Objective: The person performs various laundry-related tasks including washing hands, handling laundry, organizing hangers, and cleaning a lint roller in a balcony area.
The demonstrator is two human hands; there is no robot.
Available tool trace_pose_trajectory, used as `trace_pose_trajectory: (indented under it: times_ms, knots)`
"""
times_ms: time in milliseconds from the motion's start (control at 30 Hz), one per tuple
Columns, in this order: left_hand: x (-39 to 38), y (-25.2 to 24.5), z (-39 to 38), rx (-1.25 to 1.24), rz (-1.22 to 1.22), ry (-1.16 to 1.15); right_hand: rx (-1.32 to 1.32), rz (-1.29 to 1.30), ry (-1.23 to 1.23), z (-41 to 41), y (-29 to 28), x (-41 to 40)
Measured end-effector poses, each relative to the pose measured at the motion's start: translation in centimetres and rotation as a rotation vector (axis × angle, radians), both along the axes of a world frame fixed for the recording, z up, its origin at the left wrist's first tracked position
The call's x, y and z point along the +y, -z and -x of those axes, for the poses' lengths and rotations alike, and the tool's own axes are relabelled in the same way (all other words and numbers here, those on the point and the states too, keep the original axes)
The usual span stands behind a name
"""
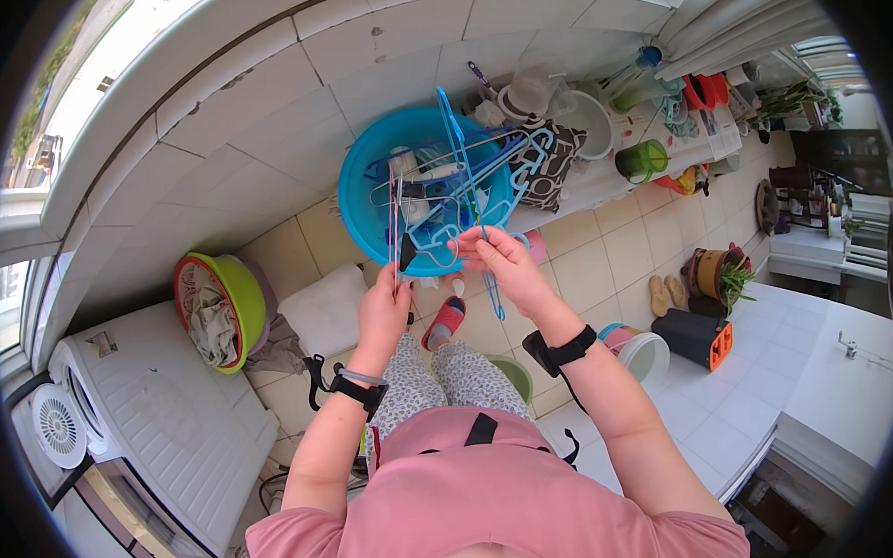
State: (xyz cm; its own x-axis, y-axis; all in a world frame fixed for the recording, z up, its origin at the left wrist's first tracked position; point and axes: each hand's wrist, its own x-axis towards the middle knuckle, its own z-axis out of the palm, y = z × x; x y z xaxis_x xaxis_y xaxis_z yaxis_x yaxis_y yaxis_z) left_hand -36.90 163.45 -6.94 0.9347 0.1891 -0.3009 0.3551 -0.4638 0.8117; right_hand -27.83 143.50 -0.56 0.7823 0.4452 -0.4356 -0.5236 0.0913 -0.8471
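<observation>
My left hand (383, 311) grips a pink clothes hanger (392, 214), seen nearly edge-on, in front of the blue plastic basin (353, 208). A small black piece shows beside its lower end. My right hand (506, 266) has its thumb and fingers on a light blue hanger (466, 160), which is also edge-on and runs above and below the hand. Several more hangers (538, 154), blue and metal, lie in and across the basin among small containers. Some of their hooks reach over the basin's right rim, by a black-and-white patterned cloth (553, 172).
A washing machine (178, 406) stands at left, with a green basin (250, 308) of cloth on it. A white cushion (324, 309) lies on the floor. A bench (642, 172) holding a green jug (640, 161) runs right. A white bucket (648, 360) stands at lower right.
</observation>
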Motion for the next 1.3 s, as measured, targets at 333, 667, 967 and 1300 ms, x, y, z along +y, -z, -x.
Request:
trace_pose_trajectory:
  times_ms: [333,667,967,1300]
  knots:
    - [1.9,0.5,0.3,0.206,0.708,-0.307,-0.725,0.678,-0.068,-1.7,0.4,-3.6]
    - [2.8,-0.3,-0.1,0.168,1.252,-0.391,-0.199,-0.057,0.19,-2.7,-2.3,-3.4]
    - [1.1,-1.7,-0.8,0.187,1.598,-0.522,0.081,-0.399,0.058,-1.7,-1.8,0.4]
    - [-0.1,-2.4,0.2,0.245,1.529,-0.456,0.399,-0.349,0.167,0.1,5.1,1.9]
